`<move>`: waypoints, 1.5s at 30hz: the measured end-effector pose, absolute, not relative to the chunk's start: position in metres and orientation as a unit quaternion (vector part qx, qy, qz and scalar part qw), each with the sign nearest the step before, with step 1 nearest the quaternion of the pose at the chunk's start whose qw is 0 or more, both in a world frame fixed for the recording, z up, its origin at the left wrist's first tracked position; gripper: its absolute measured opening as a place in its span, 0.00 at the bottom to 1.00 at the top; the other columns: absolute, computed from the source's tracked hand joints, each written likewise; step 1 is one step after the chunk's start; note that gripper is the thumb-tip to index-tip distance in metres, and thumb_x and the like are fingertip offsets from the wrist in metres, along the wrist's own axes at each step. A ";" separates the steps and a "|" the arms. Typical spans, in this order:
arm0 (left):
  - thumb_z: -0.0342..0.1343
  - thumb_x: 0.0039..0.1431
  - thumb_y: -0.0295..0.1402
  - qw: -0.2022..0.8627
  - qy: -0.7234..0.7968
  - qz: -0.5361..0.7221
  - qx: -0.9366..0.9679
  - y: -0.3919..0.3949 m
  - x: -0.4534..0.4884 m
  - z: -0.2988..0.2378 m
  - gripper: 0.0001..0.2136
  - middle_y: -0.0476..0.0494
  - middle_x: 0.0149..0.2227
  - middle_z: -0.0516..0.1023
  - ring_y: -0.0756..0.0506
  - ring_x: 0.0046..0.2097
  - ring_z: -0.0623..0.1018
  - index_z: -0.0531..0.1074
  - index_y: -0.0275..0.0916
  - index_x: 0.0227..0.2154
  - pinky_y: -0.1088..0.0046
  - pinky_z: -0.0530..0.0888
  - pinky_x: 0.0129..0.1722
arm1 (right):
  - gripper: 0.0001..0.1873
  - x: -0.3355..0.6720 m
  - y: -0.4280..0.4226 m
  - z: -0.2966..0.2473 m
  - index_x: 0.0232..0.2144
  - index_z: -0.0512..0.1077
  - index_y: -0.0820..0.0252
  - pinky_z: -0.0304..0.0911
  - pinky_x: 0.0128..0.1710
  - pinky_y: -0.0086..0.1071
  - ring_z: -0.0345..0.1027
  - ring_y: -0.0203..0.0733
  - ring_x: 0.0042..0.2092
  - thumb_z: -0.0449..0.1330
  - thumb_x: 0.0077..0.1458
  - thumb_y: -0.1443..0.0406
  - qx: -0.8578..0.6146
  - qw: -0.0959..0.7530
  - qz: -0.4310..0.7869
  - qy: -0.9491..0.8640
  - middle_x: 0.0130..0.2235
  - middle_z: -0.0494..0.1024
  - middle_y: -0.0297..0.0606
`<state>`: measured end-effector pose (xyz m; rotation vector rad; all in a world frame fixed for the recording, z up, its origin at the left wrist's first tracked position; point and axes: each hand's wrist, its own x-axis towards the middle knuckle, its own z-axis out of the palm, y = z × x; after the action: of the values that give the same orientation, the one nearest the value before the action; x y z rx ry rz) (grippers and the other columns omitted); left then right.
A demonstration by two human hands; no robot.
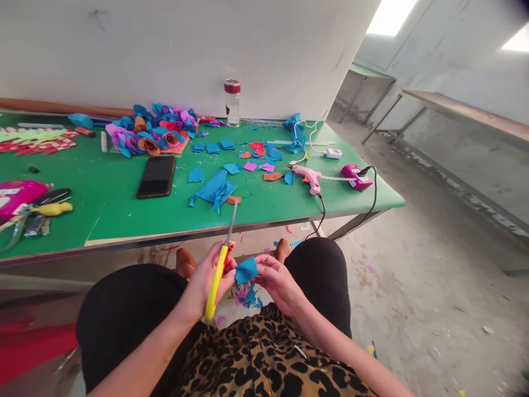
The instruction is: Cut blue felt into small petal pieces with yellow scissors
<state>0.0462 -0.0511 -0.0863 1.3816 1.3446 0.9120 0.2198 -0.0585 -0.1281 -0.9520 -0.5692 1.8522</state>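
Note:
My left hand (206, 278) is closed round the yellow-handled scissors (218, 275), whose closed blades point up toward the table edge. My right hand (276, 281) pinches a small blue felt piece (246, 270) between thumb and fingers, right beside the scissors. Both hands are held over my lap, below the green table (124, 209). More blue and purple scraps (247, 295) lie on the floor just under the hands.
On the table lie a black phone (156, 176), a pile of felt flowers (152, 132), cut blue felt pieces (215, 190), a pink glue gun (309, 177) with cord, a glass jar (232, 102) and tools at the left (45, 212). Concrete floor opens to the right.

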 end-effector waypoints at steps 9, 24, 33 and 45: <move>0.56 0.47 0.28 0.460 0.495 0.179 0.715 -0.042 0.031 -0.064 0.22 0.47 0.37 0.79 0.47 0.35 0.77 0.70 0.39 0.48 0.76 0.72 0.32 | 0.14 0.223 -0.038 -0.110 0.29 0.78 0.60 0.58 0.30 0.29 0.65 0.34 0.28 0.72 0.41 0.58 -0.368 0.251 0.731 -0.517 0.27 0.77 0.32; 0.44 0.66 0.35 0.335 0.511 0.068 0.789 -0.089 -0.010 -0.088 0.22 0.39 0.45 0.77 0.42 0.45 0.78 0.56 0.43 0.62 0.64 0.74 0.48 | 0.16 0.235 -0.048 -0.114 0.23 0.77 0.61 0.62 0.28 0.28 0.67 0.33 0.24 0.75 0.36 0.57 -0.468 0.475 0.702 -0.251 0.24 0.79 0.35; 0.43 0.64 0.30 0.268 0.517 0.038 0.812 -0.105 0.010 -0.092 0.28 0.34 0.58 0.72 0.37 0.55 0.76 0.49 0.43 0.67 0.56 0.72 0.55 | 0.17 0.232 -0.050 -0.113 0.23 0.74 0.60 0.63 0.32 0.28 0.68 0.33 0.28 0.75 0.37 0.58 -0.451 0.511 0.707 -0.191 0.26 0.78 0.33; 0.42 0.60 0.26 0.255 0.517 -0.021 0.817 -0.102 0.024 -0.087 0.30 0.34 0.48 0.76 0.37 0.44 0.80 0.45 0.41 0.66 0.63 0.73 0.39 | 0.17 0.228 -0.056 -0.110 0.23 0.73 0.59 0.61 0.31 0.27 0.65 0.33 0.28 0.75 0.37 0.58 -0.441 0.516 0.708 -0.195 0.28 0.77 0.32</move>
<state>0.0244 -0.1015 -0.0872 2.2193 1.4042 -0.0568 0.2279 -0.0564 -0.1095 -1.0602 -0.4675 1.6995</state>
